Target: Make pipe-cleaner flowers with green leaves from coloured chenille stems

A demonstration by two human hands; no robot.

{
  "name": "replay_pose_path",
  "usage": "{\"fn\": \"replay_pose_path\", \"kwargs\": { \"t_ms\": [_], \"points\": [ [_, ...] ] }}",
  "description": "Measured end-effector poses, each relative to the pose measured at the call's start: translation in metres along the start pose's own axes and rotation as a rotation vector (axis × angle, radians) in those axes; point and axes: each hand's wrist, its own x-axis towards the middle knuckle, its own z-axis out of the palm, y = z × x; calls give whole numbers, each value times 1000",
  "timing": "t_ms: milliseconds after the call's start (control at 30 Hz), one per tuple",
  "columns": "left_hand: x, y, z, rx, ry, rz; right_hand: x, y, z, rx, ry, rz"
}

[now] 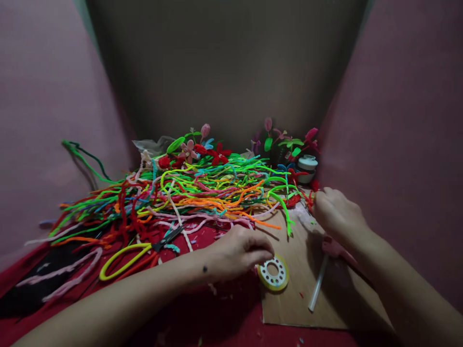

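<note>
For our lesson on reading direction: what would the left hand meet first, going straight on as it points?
The left hand would probably meet the tape roll first, though depth is unclear.

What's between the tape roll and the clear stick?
In the head view, bare cardboard apart from a small red scrap.

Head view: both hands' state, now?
Left hand: curled beside round white-and-yellow tape roll; hold unclear.
Right hand: curled; hold hidden, can't tell.

One tape roll [274, 283], one cardboard sheet [287, 309], one pair of scissors [157, 246], countless pipe cleaners [217, 185]
</note>
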Motion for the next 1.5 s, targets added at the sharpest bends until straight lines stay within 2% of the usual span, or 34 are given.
{"fn": "replay_pose_path", "kwargs": {
  "t_ms": [33, 100, 167, 200, 267, 333, 400, 467, 533, 600, 633, 700, 767, 800, 867, 1000, 1167, 1300, 1433, 1500],
  "points": [
    [2, -1, 0, -173, 30, -98, -8, -1, -2, 8, 55, -58],
    [7, -3, -1, -533, 86, -267, -26, -9, -3, 78, 360, -356],
    [12, -7, -2, -856, 107, -383, -42, -20, -2, 199, 575, -635],
    [13, -10, -2, -981, 84, -436, -50, -26, -2, 239, 643, -734],
    [15, -12, -3, -1124, -70, -556, -61, -36, 1, 293, 724, -854],
    [13, -12, -3, -1173, -237, -612, -68, -42, 5, 284, 780, -919],
    [10, -8, -3, -1195, -310, -574, -71, -43, 10, 283, 806, -960],
    [6, -4, -2, -1190, -302, -508, -72, -41, 15, 337, 798, -969],
    [3, -2, 0, -1109, -205, -434, -70, -39, 16, 476, 805, -831],
    [3, -3, 3, -980, -78, -369, -68, -38, 14, 693, 769, -558],
    [3, -3, 5, -911, -29, -354, -67, -39, 11, 828, 703, -411],
    [4, -2, 8, -795, 29, -350, -65, -42, 7, 1124, 465, -198],
    [5, 0, 11, -708, 52, -361, -63, -47, 6, 1387, 189, -101],
    [5, 1, 12, -671, 58, -370, -63, -50, 7, 1488, 89, -80],
    [5, 3, 13, -617, 56, -389, -63, -56, 10, 1598, -15, -92],
    [5, 2, 14, -539, 52, -373, -65, -65, 15, 1593, -17, -148],
    [5, -6, 16, -498, 45, -329, -69, -68, 13, 1603, -7, -126],
    [4, -12, 19, -443, 27, -360, -70, -67, 13, 1639, -95, -148],
    [4, -12, 19, -465, 4, -374, -66, -62, 14, 1666, -284, -167],
    [5, -10, 17, -499, 30, -370, -60, -57, 12, 1658, -301, -185]
  ]
}}
